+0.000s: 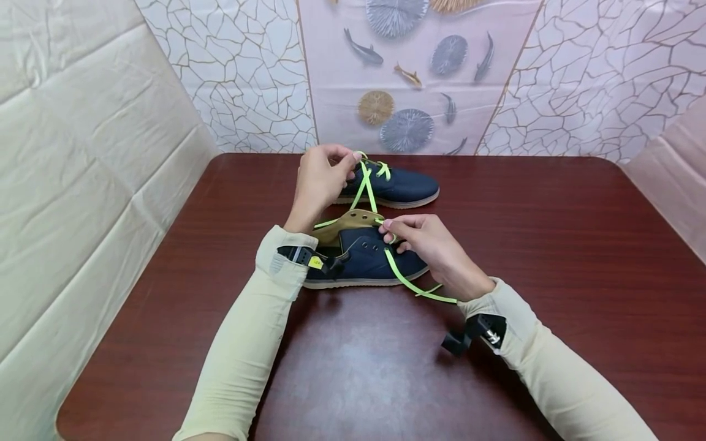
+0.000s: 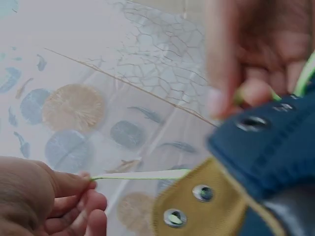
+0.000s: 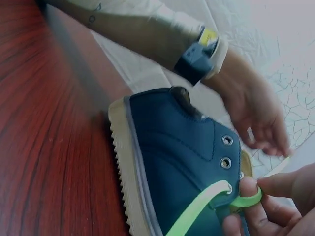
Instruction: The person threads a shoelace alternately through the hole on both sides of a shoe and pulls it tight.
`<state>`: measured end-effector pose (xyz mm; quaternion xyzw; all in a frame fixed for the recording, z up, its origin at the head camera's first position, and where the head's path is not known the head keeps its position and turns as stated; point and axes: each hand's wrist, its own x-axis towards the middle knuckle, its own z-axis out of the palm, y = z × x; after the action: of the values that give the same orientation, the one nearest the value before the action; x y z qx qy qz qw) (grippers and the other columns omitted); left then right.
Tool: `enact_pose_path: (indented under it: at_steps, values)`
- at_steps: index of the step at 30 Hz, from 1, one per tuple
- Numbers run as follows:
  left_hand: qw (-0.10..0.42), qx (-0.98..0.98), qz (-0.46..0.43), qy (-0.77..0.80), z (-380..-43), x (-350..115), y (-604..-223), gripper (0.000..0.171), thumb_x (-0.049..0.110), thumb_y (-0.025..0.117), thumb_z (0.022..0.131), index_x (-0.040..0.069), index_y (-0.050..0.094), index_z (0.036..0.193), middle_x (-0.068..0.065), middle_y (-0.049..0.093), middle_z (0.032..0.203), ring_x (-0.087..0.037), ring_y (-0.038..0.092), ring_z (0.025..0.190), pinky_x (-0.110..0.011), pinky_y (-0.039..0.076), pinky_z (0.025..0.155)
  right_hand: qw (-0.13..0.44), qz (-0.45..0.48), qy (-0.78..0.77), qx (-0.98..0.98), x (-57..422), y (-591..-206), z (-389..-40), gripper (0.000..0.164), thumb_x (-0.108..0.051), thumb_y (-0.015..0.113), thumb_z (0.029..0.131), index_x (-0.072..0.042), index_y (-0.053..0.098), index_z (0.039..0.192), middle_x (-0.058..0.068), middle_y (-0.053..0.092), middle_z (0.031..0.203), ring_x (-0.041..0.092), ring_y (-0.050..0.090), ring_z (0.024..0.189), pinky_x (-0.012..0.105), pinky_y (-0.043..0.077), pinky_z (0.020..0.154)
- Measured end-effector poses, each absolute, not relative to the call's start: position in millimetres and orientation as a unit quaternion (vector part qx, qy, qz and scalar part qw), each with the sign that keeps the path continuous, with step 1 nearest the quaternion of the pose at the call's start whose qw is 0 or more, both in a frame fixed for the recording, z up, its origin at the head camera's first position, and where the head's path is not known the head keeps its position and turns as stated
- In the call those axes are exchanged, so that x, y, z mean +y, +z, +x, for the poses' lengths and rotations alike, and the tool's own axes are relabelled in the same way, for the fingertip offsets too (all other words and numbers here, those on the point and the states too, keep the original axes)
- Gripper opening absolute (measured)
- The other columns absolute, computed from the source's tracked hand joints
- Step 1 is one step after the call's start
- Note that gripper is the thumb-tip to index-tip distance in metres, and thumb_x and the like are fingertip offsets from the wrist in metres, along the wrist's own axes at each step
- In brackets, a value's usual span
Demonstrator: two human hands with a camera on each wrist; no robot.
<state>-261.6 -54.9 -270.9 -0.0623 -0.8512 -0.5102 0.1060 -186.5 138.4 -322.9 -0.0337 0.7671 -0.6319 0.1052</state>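
Note:
A navy shoe (image 1: 353, 263) lies on its sole in front of me, its toe to the right and its tan-lined eyelet flap (image 2: 224, 199) folded outward. My left hand (image 1: 322, 177) is raised over its far side, pinching a neon-green shoelace (image 2: 138, 175) between thumb and forefinger. In the left wrist view that lace stretches straight to the flap. By the front eyelets, my right hand (image 1: 427, 242) pinches a loop of lace (image 3: 248, 199) with thumb and fingertips. From a near-side eyelet, a free lace length (image 1: 408, 283) trails onto the table.
Behind stands a second navy shoe (image 1: 413, 187) with green laces, partly covered by my left hand. Both shoes are on a dark red-brown table (image 1: 551, 245). A patterned sheet (image 1: 242, 79) hangs beyond its far edge, and a pale cloth (image 1: 83, 184) hangs at left.

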Motion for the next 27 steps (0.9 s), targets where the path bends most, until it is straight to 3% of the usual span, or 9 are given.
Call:
enact_pose_path:
  at_steps: [5,10,13,17,21,27]
  values:
    - [0.164,-0.792,-0.113,-0.576,-257,-54,-261,0.02,0.024,0.07,0.095,0.006,0.076,0.095,-0.009,0.069,0.075,-0.019,0.067,0.064,-0.029,0.056,0.06,0.111,-0.048,-0.597,0.793,141,-324,-188,0.027,-0.019,0.061,0.099,0.003,0.069,0.114,-0.004,0.068,0.088,0.013,0.056,0.077,0.024,0.048,0.07]
    - [0.189,-0.756,-0.144,-0.61,-248,-50,-250,0.019,0.024,0.07,0.094,0.006,0.075,0.094,-0.011,0.069,0.076,-0.017,0.065,0.063,-0.028,0.056,0.058,0.12,-0.038,-0.541,0.831,139,-322,-186,0.025,-0.026,0.061,0.099,-0.008,0.073,0.111,0.0,0.066,0.106,0.022,0.055,0.083,0.031,0.046,0.078]
    - [0.196,-0.742,-0.156,-0.622,-239,-47,-242,0.018,0.023,0.07,0.094,0.006,0.075,0.093,-0.011,0.068,0.074,-0.018,0.062,0.059,-0.027,0.053,0.056,0.12,-0.035,-0.53,0.838,137,-323,-186,0.024,-0.024,0.061,0.099,-0.008,0.074,0.112,0.002,0.067,0.111,0.022,0.054,0.085,0.032,0.045,0.077]
    - [0.197,-0.721,-0.173,-0.642,-222,-44,-226,0.017,0.015,0.069,0.095,-0.001,0.073,0.095,-0.016,0.067,0.074,-0.022,0.06,0.057,-0.025,0.049,0.053,0.108,-0.034,-0.525,0.843,135,-325,-187,0.024,-0.021,0.06,0.098,-0.006,0.075,0.11,0.001,0.067,0.104,0.018,0.051,0.08,0.028,0.043,0.07]
    - [0.197,-0.68,-0.186,-0.681,-205,-42,-209,0.016,0.006,0.066,0.095,-0.009,0.069,0.096,-0.017,0.067,0.076,-0.02,0.064,0.062,-0.026,0.052,0.056,0.102,-0.03,-0.523,0.845,135,-328,-189,0.023,-0.021,0.061,0.098,-0.007,0.075,0.109,-0.003,0.066,0.096,0.016,0.048,0.076,0.026,0.041,0.065]
    - [0.203,-0.625,-0.206,-0.725,-190,-44,-197,0.016,0.002,0.065,0.095,-0.014,0.066,0.096,-0.016,0.068,0.079,-0.021,0.07,0.067,-0.032,0.058,0.065,0.102,-0.026,-0.514,0.851,134,-330,-190,0.023,-0.025,0.062,0.098,-0.009,0.076,0.108,-0.001,0.066,0.1,0.018,0.046,0.078,0.027,0.039,0.066]
